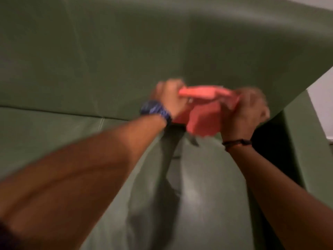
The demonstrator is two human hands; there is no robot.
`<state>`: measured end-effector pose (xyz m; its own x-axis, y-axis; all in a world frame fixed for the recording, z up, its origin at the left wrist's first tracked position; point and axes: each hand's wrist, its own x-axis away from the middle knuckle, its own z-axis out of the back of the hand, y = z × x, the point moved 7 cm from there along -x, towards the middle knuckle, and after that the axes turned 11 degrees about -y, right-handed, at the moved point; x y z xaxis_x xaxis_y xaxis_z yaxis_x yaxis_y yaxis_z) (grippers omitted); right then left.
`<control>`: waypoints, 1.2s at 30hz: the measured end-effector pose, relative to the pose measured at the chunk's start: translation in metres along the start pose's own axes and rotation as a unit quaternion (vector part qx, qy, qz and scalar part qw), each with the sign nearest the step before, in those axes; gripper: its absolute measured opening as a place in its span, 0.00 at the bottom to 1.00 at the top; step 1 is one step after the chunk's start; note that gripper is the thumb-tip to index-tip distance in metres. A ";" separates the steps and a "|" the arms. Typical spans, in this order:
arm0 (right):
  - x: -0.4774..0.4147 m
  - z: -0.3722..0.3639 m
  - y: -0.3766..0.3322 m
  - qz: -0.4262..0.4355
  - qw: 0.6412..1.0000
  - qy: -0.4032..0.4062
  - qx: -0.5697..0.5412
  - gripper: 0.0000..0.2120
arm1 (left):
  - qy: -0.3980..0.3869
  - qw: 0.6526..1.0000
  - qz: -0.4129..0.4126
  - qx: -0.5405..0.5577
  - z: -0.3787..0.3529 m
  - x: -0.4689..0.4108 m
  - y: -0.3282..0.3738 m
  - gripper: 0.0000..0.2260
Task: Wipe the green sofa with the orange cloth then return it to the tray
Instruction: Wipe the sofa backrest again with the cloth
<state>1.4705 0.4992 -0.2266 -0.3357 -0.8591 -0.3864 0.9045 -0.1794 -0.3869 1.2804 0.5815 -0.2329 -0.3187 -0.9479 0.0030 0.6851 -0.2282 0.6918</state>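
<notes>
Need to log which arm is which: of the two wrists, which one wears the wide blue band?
The left wrist wears the wide blue woven band, beside the orange cloth. The right wrist has only a thin dark cord bracelet.

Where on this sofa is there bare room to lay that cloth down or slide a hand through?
The green sofa shows bare backrest at upper left and bare seat cushion left of the left forearm. It is crowded at centre right, where the left hand and right hand both grip the orange cloth. The dark gap beside the armrest looks tight.
</notes>
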 end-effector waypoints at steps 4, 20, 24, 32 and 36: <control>0.005 -0.012 -0.034 -0.080 0.989 0.115 -0.042 0.30 | 0.048 0.993 -0.034 -0.104 0.026 -0.070 0.055 0.10; -0.027 -0.100 -0.027 -0.073 0.996 0.054 0.020 0.46 | 0.047 0.879 -0.192 -0.434 0.048 -0.044 -0.020 0.69; -0.033 -0.087 -0.002 -0.117 0.988 0.097 0.026 0.47 | 0.068 0.867 -0.198 -0.452 0.048 -0.042 -0.018 0.69; -0.021 -0.102 -0.008 -0.057 0.996 0.030 0.062 0.48 | 0.078 0.870 -0.238 -0.425 0.049 -0.043 -0.018 0.65; -0.024 -0.097 -0.010 -0.075 0.996 0.016 0.055 0.49 | 0.067 0.905 -0.240 -0.345 0.044 -0.036 -0.011 0.56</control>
<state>1.4443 0.5681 -0.2946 -0.4750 -0.8034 -0.3591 0.8668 -0.3567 -0.3486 1.2555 0.6277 -0.2089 -0.6376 -0.7101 -0.2988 0.7493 -0.6617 -0.0263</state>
